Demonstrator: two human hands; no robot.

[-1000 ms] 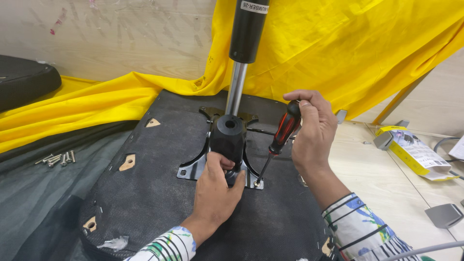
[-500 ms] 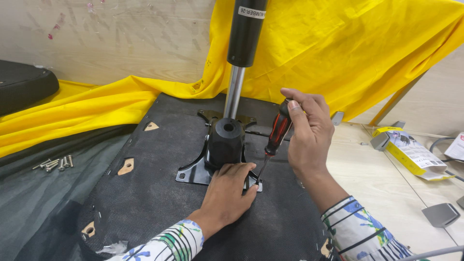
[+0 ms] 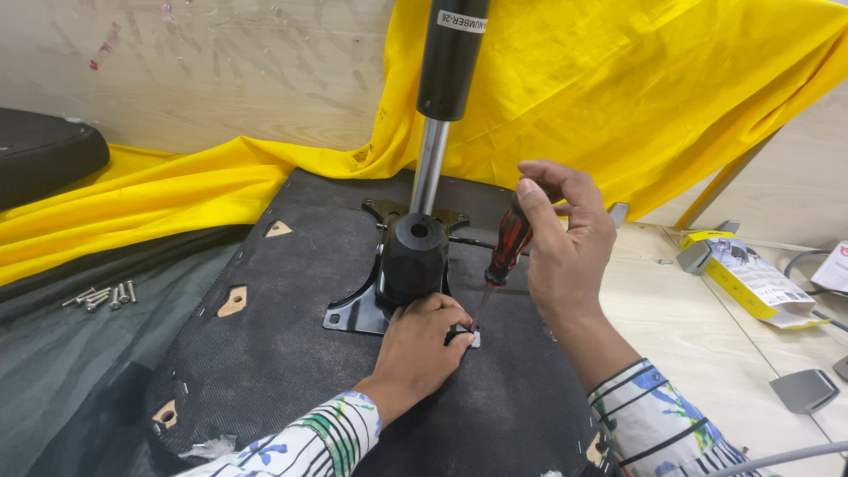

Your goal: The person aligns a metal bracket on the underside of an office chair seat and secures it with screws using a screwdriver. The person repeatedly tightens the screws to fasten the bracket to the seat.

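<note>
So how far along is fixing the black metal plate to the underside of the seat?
Done: the black metal mounting plate with its gas cylinder sits on the dark fabric seat underside. In hand: the left hand steadies a corner while the right hand aims the red-and-black screwdriver there. Left: loose silver screws lie aside, so probably more corners.

Screwdriver [image 3: 508, 243]: red-and-black handle, slim metal shaft, held tilted with the tip down at the front right corner of the mounting plate. Mounting plate [image 3: 353, 314]: black metal, lying flat on the dark underside of an upturned chair seat [image 3: 265, 353]. A black cylindrical housing [image 3: 413, 256] stands on it, carrying an upright gas-lift column [image 3: 437, 115], chrome below, black above.
</note>
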